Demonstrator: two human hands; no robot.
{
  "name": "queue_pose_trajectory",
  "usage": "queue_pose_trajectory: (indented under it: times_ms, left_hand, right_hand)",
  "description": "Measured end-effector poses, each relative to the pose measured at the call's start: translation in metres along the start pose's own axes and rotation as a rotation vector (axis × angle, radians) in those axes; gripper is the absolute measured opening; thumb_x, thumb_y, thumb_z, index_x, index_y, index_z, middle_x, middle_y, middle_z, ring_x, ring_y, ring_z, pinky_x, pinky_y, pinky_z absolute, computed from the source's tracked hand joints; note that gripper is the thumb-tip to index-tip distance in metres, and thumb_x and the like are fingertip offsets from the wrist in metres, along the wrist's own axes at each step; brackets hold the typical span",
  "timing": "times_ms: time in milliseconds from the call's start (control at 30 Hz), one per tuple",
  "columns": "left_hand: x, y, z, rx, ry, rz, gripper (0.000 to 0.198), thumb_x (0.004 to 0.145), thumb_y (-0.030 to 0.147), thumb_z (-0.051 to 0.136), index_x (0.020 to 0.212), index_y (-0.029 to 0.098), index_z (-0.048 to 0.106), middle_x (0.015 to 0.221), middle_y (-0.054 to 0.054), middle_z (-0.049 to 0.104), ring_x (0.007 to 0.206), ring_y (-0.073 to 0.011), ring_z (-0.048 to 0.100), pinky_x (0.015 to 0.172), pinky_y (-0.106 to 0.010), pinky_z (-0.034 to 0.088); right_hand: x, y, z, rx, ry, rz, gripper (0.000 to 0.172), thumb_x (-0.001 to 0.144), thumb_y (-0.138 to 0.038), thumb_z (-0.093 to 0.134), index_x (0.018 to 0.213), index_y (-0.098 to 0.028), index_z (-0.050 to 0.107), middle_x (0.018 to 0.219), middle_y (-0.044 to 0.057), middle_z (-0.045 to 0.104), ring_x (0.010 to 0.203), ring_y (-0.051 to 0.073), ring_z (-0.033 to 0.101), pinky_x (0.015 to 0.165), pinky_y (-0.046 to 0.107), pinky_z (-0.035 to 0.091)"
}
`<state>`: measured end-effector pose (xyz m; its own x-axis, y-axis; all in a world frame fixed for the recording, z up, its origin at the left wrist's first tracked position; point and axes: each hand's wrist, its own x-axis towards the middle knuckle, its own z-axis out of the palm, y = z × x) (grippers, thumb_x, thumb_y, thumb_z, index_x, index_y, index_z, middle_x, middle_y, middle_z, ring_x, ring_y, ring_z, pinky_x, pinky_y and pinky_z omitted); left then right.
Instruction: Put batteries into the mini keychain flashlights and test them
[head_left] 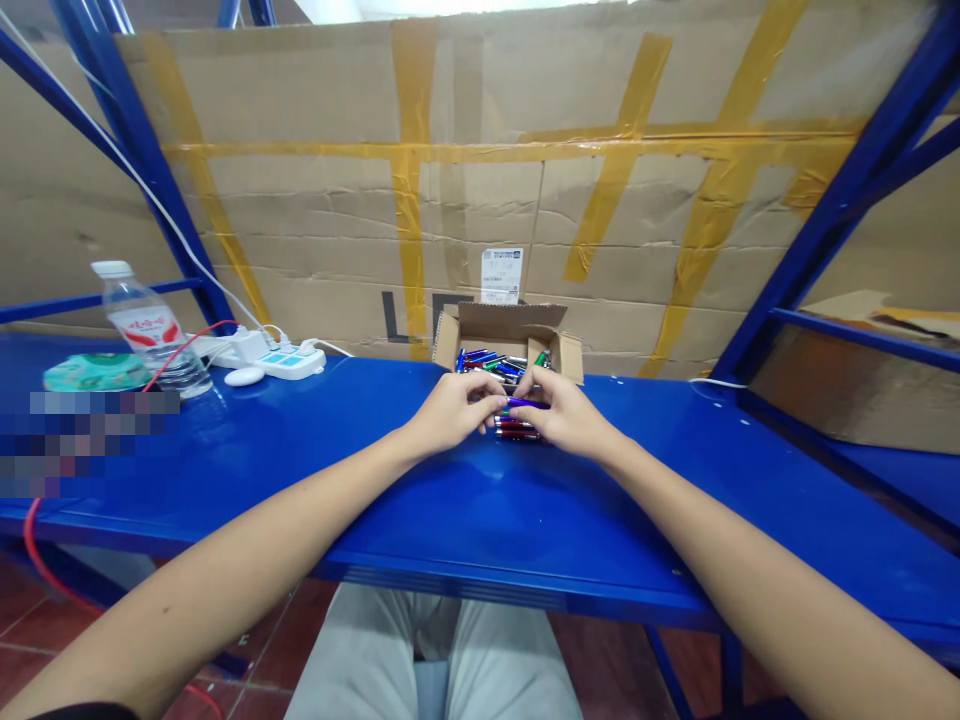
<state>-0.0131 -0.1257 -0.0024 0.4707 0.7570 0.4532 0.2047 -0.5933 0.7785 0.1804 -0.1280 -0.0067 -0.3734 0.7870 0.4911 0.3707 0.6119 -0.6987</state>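
A blue-purple pen (525, 402) lies level between my two hands, just in front of the open cardboard box. My left hand (459, 410) pinches its left end between thumb and fingers. My right hand (559, 408) is closed on the other end. Under the hands, several pens (517, 434), dark red ones among them, lie side by side on the blue table; my fingers partly cover them. Behind, the small cardboard box (517, 325) has its flaps spread and holds many loose pens (491, 362) in blue, green and silver.
On the left stand a water bottle (154, 330), a teal packet (96, 372), a white power strip (289, 360) and a white oval object (244, 377). A red cable (34, 540) hangs over the table edge. A large taped cardboard sheet (480, 200) closes off the back between blue posts.
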Motion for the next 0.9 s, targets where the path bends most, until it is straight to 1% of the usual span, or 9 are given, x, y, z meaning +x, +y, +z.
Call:
queue_pose_trajectory:
  times_ms: [100, 200, 367, 500, 600, 667, 767, 867, 900]
  left_hand:
    - [0.000, -0.001, 0.000, 0.013, 0.003, 0.024, 0.014, 0.086, 0.027, 0.060, 0.080, 0.014, 0.062, 0.059, 0.001, 0.060, 0.051, -0.0105, 0.058, 0.054, -0.023, 0.049]
    - [-0.001, -0.001, -0.001, 0.038, 0.001, 0.052, 0.014, 0.086, 0.026, 0.059, 0.080, 0.014, 0.062, 0.060, 0.001, 0.060, 0.052, -0.0104, 0.057, 0.054, -0.023, 0.048]
    - [-0.002, -0.003, 0.001, 0.059, -0.007, 0.029, 0.014, 0.086, 0.027, 0.058, 0.081, 0.015, 0.062, 0.059, 0.001, 0.060, 0.051, -0.0111, 0.058, 0.054, -0.023, 0.048]
    - [-0.002, -0.004, 0.003, 0.112, -0.008, 0.052, 0.013, 0.086, 0.025, 0.058, 0.081, 0.015, 0.063, 0.058, 0.001, 0.061, 0.050, -0.0110, 0.058, 0.054, -0.022, 0.047]
    - [-0.001, -0.004, 0.003, 0.179, -0.010, 0.105, 0.012, 0.086, 0.023, 0.057, 0.081, 0.015, 0.064, 0.060, 0.001, 0.062, 0.053, -0.0110, 0.058, 0.056, -0.022, 0.046]
    - [0.000, -0.003, 0.003, 0.200, -0.013, 0.127, 0.012, 0.086, 0.022, 0.057, 0.081, 0.015, 0.065, 0.062, 0.001, 0.062, 0.054, -0.0107, 0.058, 0.058, -0.022, 0.047]
    - [0.000, -0.002, 0.002, 0.148, -0.008, 0.093, 0.012, 0.087, 0.022, 0.057, 0.082, 0.014, 0.064, 0.061, 0.001, 0.061, 0.052, -0.0104, 0.058, 0.056, -0.022, 0.047]
    - [0.001, 0.001, 0.003, 0.018, 0.012, 0.011, 0.012, 0.086, 0.024, 0.058, 0.084, 0.014, 0.063, 0.059, 0.001, 0.060, 0.051, -0.0108, 0.058, 0.053, -0.022, 0.049]
    - [0.001, 0.001, 0.003, -0.025, 0.016, -0.016, 0.012, 0.086, 0.024, 0.060, 0.084, 0.013, 0.063, 0.058, 0.001, 0.060, 0.051, -0.0109, 0.058, 0.052, -0.022, 0.050]
  right_hand:
    - [0.001, -0.001, -0.001, 0.072, -0.027, 0.038, 0.023, 0.077, -0.035, 0.065, 0.074, -0.020, 0.047, 0.070, 0.000, 0.053, 0.066, 0.015, 0.049, 0.061, 0.029, 0.040]
    - [0.000, -0.005, -0.002, 0.058, -0.059, 0.083, 0.020, 0.081, -0.038, 0.060, 0.076, -0.020, 0.051, 0.063, -0.002, 0.049, 0.057, 0.013, 0.043, 0.055, 0.027, 0.034]
    - [0.001, -0.009, 0.001, -0.112, -0.043, 0.027, 0.019, 0.086, -0.029, 0.049, 0.070, -0.019, 0.054, 0.064, 0.001, 0.054, 0.064, 0.016, 0.047, 0.062, 0.029, 0.036]
    - [0.002, -0.005, 0.006, -0.184, -0.020, 0.029, 0.026, 0.087, -0.026, 0.045, 0.063, -0.020, 0.047, 0.061, 0.001, 0.052, 0.061, 0.015, 0.046, 0.061, 0.029, 0.034]
    - [0.003, -0.004, 0.007, -0.121, -0.067, 0.084, 0.032, 0.089, -0.028, 0.043, 0.058, -0.021, 0.040, 0.054, -0.001, 0.045, 0.055, 0.013, 0.040, 0.058, 0.029, 0.032]
    - [0.003, -0.006, 0.006, -0.068, -0.108, 0.127, 0.034, 0.090, -0.030, 0.041, 0.057, -0.021, 0.040, 0.052, -0.002, 0.042, 0.052, 0.012, 0.038, 0.057, 0.028, 0.032]
    - [0.002, -0.011, 0.004, -0.030, -0.081, 0.129, 0.030, 0.089, -0.032, 0.044, 0.062, -0.020, 0.044, 0.058, -0.001, 0.046, 0.055, 0.013, 0.041, 0.057, 0.028, 0.034]
    - [0.000, -0.013, 0.003, -0.008, -0.012, 0.046, 0.013, 0.081, -0.030, 0.057, 0.077, -0.020, 0.049, 0.074, 0.000, 0.054, 0.066, 0.015, 0.049, 0.062, 0.028, 0.039]
    - [0.000, -0.012, 0.003, -0.019, 0.002, 0.010, 0.013, 0.078, -0.026, 0.059, 0.081, -0.020, 0.048, 0.077, 0.000, 0.055, 0.069, 0.015, 0.050, 0.063, 0.028, 0.040]
